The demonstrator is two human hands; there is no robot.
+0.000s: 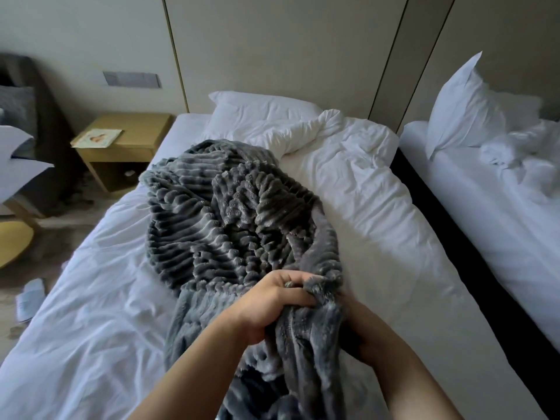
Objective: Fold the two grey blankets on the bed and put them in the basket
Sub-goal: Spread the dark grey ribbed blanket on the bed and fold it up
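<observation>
Grey blanket (230, 207) is lying crumpled in a heap across the middle of the white bed (378, 222), with its near end rising toward you. Your left hand (272, 301) is gripping that bunched end, fingers curling round the fabric. Your right hand (356, 328) is reaching under the same fold with its fingers hidden, so I cannot tell its grip.

Soft, cool daylight comes from the left. The rumpled white bed sheet (91, 298) reads bluish on that side and turns a duller cream to the right of the ribbed grey plush blanket (212, 213), where a shadow lies. The dark gap between the two beds (439, 225) is near black. Wide-angle bending tilts the beige wall panels (272, 40), and the left edge is smeared.
</observation>
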